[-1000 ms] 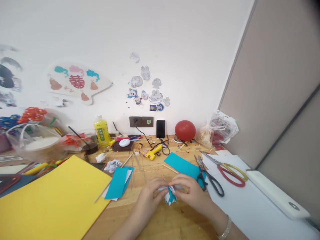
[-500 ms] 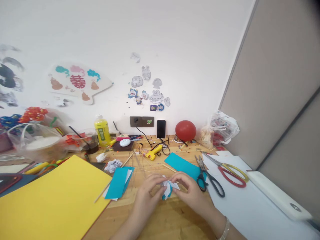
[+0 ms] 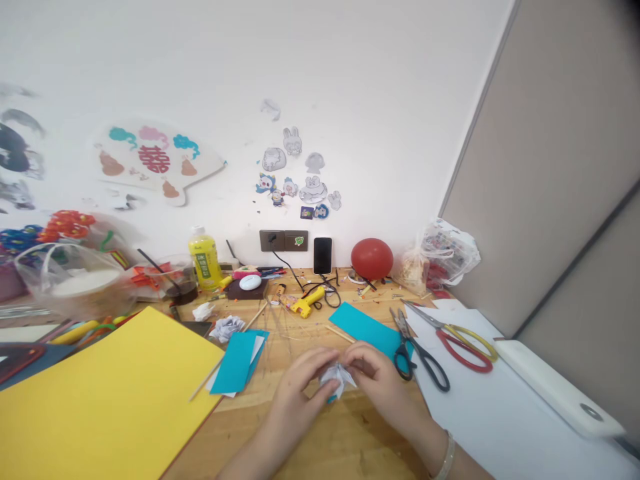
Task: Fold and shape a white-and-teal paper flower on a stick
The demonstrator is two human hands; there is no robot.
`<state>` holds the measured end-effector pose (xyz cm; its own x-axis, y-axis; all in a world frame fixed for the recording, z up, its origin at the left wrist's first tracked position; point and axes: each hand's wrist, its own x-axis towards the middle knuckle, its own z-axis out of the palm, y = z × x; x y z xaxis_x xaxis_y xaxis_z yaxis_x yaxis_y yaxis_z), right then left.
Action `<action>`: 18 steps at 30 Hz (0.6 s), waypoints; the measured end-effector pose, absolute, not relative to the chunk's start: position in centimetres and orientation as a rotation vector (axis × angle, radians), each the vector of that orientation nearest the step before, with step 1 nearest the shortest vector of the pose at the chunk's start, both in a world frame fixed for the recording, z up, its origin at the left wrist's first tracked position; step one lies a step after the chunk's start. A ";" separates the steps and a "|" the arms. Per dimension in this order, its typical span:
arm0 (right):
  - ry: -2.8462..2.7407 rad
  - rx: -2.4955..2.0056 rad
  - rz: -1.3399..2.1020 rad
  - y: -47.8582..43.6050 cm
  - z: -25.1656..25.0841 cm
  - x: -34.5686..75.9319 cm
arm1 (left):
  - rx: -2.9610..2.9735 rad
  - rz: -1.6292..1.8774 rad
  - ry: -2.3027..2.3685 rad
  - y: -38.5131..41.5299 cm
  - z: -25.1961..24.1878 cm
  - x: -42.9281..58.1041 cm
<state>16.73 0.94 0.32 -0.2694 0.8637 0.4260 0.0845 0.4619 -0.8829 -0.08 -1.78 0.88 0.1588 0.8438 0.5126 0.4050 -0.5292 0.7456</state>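
Note:
Between both hands is a small piece of folded white and blue paper (image 3: 339,381), held just above the wooden table. My left hand (image 3: 306,385) pinches its left side with thumb and fingers. My right hand (image 3: 376,380) grips the upper right part, its fingertips partly hidden behind the paper. Left of the hands lies a stack of blue and white paper pieces (image 3: 237,363). Beyond the right hand are a blue paper strip (image 3: 364,328) and black-handled scissors (image 3: 421,353).
Yellow paper (image 3: 115,400) covers the left side. White sheets (image 3: 480,400) lie at right with red-and-yellow-handled scissors (image 3: 463,343) on them. Toward the wall stand a yellow glue gun (image 3: 307,303), a phone (image 3: 323,256), a red balloon (image 3: 372,259) and a yellow bottle (image 3: 206,260). Crumpled paper (image 3: 227,329) sits left.
The folded paper has turned in my fingers, so more white and less blue shows. My right fingers have curled in closer to its top. The table items stay put.

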 end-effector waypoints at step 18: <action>-1.446 -0.785 1.236 1.8 0.1 17.2 | 2.184 1.385 1.042 -0.1 2.2 -2.2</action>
<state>17.19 1.85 0.11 -0.2546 0.9243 0.2845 -0.1369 0.2568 -0.9567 -2.22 -0.05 2.15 0.2510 0.7396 0.6245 0.3957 -0.6672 0.6311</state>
